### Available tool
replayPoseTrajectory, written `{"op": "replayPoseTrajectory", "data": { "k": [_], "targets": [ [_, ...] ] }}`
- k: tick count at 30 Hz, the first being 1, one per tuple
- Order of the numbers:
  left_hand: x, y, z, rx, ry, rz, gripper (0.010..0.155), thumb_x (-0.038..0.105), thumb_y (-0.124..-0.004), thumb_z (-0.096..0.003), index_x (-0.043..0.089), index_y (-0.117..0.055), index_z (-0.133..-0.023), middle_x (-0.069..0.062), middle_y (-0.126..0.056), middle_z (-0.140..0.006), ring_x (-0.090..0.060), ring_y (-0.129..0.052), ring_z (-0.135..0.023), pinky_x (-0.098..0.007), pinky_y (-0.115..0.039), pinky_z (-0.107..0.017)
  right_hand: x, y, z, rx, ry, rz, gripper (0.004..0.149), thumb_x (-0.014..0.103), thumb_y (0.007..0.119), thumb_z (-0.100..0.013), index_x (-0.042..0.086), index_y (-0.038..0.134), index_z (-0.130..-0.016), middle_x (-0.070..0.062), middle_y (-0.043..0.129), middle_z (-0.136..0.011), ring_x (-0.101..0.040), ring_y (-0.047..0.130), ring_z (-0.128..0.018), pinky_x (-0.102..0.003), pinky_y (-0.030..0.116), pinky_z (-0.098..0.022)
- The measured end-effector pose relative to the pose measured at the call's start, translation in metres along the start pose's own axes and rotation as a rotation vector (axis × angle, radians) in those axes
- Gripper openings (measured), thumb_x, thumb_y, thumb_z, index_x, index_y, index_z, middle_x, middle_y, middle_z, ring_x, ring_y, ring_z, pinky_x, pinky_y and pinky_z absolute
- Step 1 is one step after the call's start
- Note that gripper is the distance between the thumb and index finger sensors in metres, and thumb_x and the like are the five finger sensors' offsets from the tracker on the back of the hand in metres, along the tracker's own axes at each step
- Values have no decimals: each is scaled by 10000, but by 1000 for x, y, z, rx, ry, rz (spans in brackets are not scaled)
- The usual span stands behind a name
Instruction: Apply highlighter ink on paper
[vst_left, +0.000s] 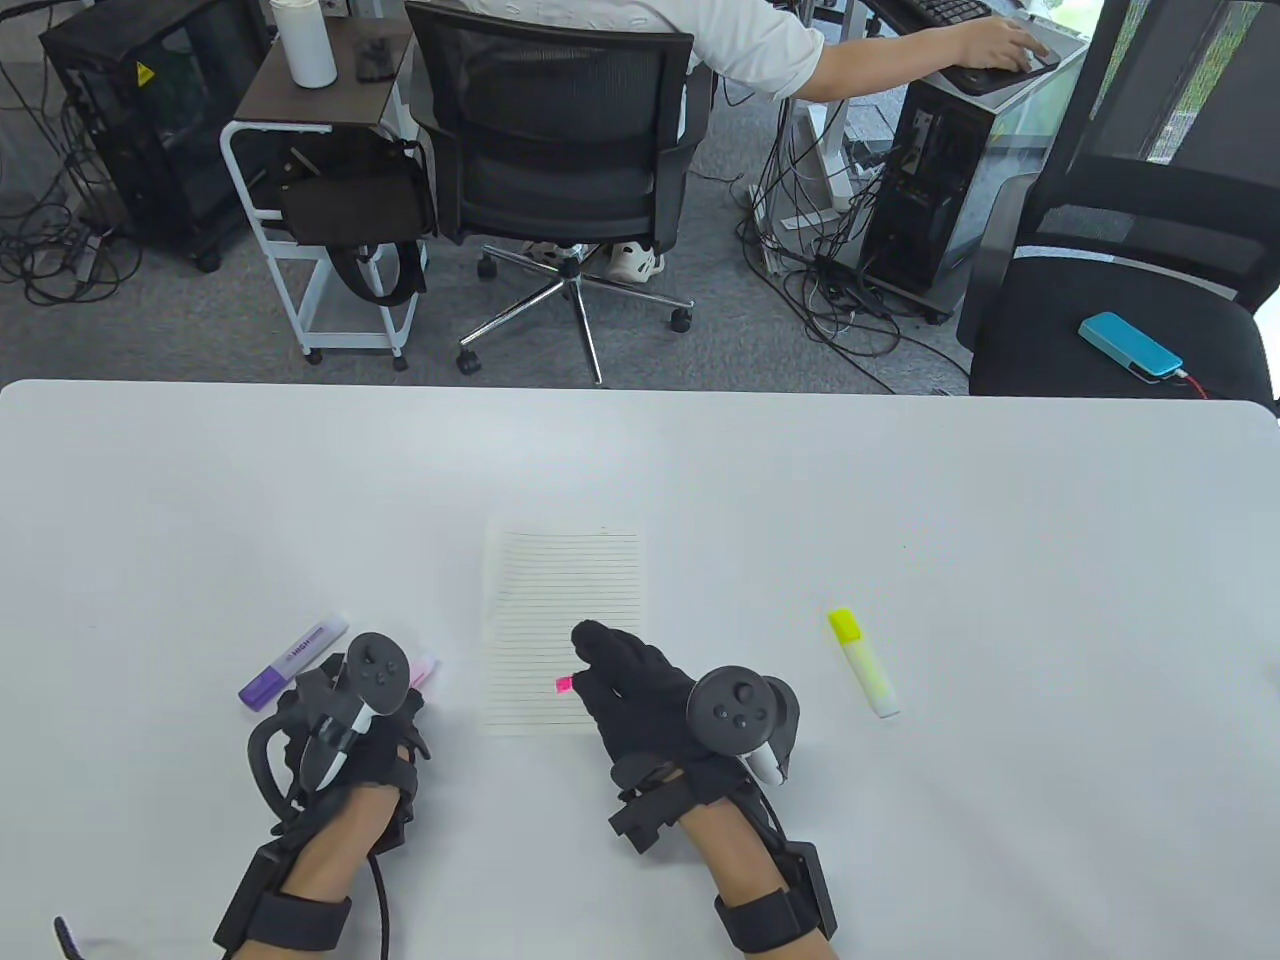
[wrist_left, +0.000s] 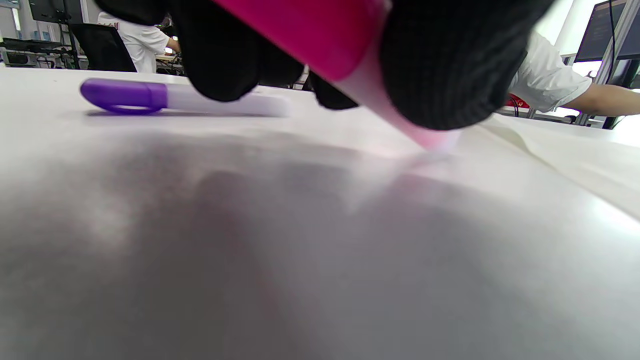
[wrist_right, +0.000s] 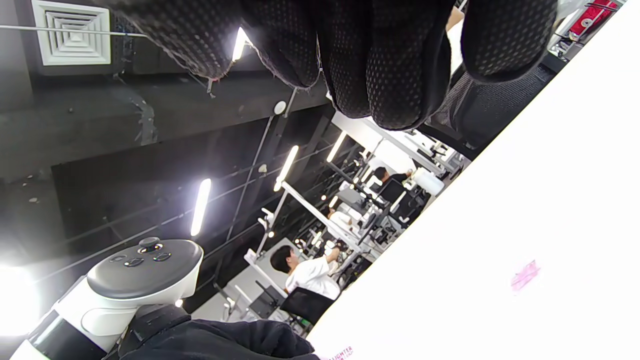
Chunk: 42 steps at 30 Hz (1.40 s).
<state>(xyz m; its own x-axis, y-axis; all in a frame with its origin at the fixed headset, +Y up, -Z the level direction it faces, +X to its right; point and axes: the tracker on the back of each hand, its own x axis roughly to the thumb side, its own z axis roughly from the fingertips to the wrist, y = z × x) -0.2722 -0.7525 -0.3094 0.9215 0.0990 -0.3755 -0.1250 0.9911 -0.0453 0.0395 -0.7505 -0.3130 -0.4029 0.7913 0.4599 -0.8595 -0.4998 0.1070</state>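
A lined paper sheet (vst_left: 560, 610) lies at the table's middle. My left hand (vst_left: 350, 720) grips a pink highlighter (vst_left: 424, 671) just left of the sheet. In the left wrist view the highlighter (wrist_left: 320, 40) slants down and its pale end touches the table. My right hand (vst_left: 640, 690) rests over the sheet's lower right corner and pinches a small pink piece (vst_left: 564, 685), which looks like the cap. In the right wrist view the fingers (wrist_right: 380, 60) are curled together, and a faint pink patch (wrist_right: 525, 275) shows on the white surface.
A purple highlighter (vst_left: 293, 662) lies left of my left hand; it also shows in the left wrist view (wrist_left: 175, 97). A yellow highlighter (vst_left: 863, 662) lies right of my right hand. Office chairs and a person stand beyond the table's far edge.
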Motion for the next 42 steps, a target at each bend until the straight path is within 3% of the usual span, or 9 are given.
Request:
{"op": "replayPoseTrajectory", "data": {
  "k": [5,11,17,22,31,36,42],
  "targets": [
    [-6,-9,-6,-68,28,-8,527,478,-835,-432,178,-871,-863,-90,-693,-1033,-365,-807,-891,-649,-550,-703,1,1,0,13,3,-1,537,428,738,-533,189,670,-1009,-187,751,-997,-455,827,-766,-674,643,-592],
    [-17,-1,-11,-33,47,72,584,470,-795,-451,178,-755,-956,-98,-661,-1049,-371,-788,-900,-646,-545,-705,2,0,0,21,4,2,537,428,736,-535,187,669,-1010,-189,749,-998,-455,825,-767,-674,643,-591],
    [-62,16,-27,39,179,198,606,439,-785,-462,194,-678,-1006,-102,-564,-1096,-413,-668,-969,-666,-476,-717,2,1,0,29,6,-7,537,429,733,-537,186,667,-1011,-192,745,-1000,-457,823,-768,-674,642,-592],
    [-94,7,-44,-53,258,269,645,435,-797,-461,242,-622,-1051,-111,-480,-1135,-466,-508,-1024,-686,-382,-724,2,0,0,30,4,-18,537,430,732,-537,186,667,-1011,-193,744,-1001,-457,823,-769,-675,641,-591],
    [-114,-7,-61,-168,336,263,612,440,-863,-442,295,-665,-1003,-116,-341,-1164,-477,-343,-1071,-683,-314,-743,1,1,0,57,23,-22,541,425,734,-540,180,658,-1017,-200,735,-1006,-460,822,-771,-677,641,-589],
    [-120,-8,-65,-196,364,282,645,450,-878,-406,122,-679,-925,-104,-382,-1134,-450,-378,-1063,-675,-348,-743,1,-1,-1,52,26,-29,541,426,732,-541,183,656,-1018,-197,736,-1006,-459,822,-770,-676,641,-589],
    [-114,-7,-64,-181,345,238,584,426,-855,-407,110,-731,-883,-108,-417,-1112,-440,-418,-1040,-673,-360,-735,-1,-2,-1,58,37,-32,543,427,729,-543,177,654,-1019,-201,736,-1004,-461,822,-767,-675,640,-588]
  ]
}}
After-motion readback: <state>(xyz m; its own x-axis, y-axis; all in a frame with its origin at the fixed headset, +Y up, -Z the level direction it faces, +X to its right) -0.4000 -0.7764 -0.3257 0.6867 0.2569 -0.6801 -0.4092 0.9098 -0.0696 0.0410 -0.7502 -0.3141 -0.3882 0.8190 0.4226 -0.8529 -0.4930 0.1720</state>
